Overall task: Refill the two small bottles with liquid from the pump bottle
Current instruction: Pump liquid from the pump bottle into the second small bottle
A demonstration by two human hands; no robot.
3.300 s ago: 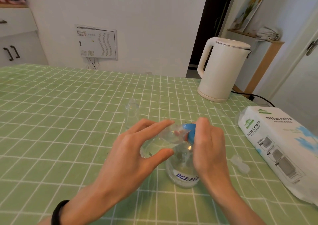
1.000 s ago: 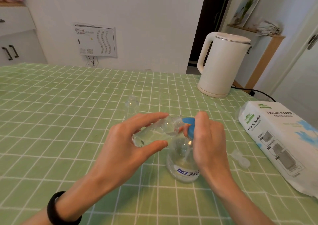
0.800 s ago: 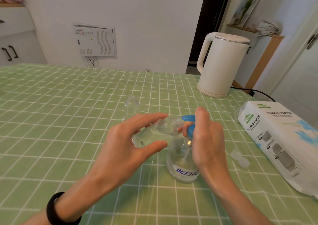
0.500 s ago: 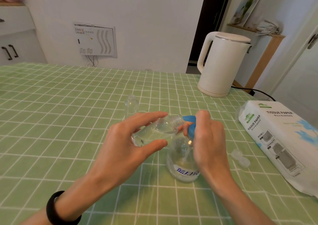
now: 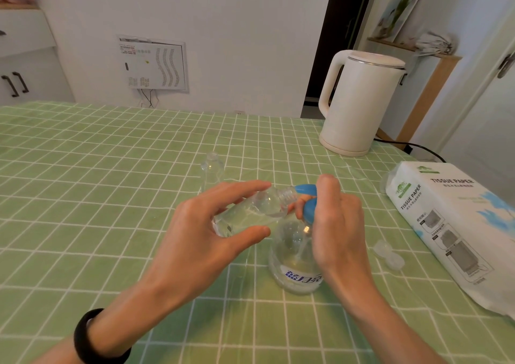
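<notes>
nearest, a black wristband [image 5: 94, 338] sat on the left forearm. just beyond it the left hand [image 5: 200, 241] held a clear small bottle [image 5: 250, 213] off the table. the thumb curled under its body and the forefinger lay along the top, so the bottle sat between them. it was tipped almost on its side with its threaded open mouth pointing right, and some clear liquid pooled along its lower side. the right hand [image 5: 338, 224] gripped the pump bottle [image 5: 295, 260], which stood upright on the green checked tablecloth [image 5: 83, 210] with its labelled base showing below the palm. the forefinger rested on top of the blue pump head [image 5: 310, 209] and the other fingers curled round the neck under it. the blue spout reached the small bottle's mouth; whether it touched i could not tell. to the right, near the pump bottle, two small clear caps [image 5: 388, 253] lay beside a pack of tissue paper [image 5: 457, 224]. farther back a second small bottle [image 5: 211, 168] stood upright, uncapped, apart from both hands. beyond, a white kettle [image 5: 359, 102] stood near the table's far right edge.
</notes>
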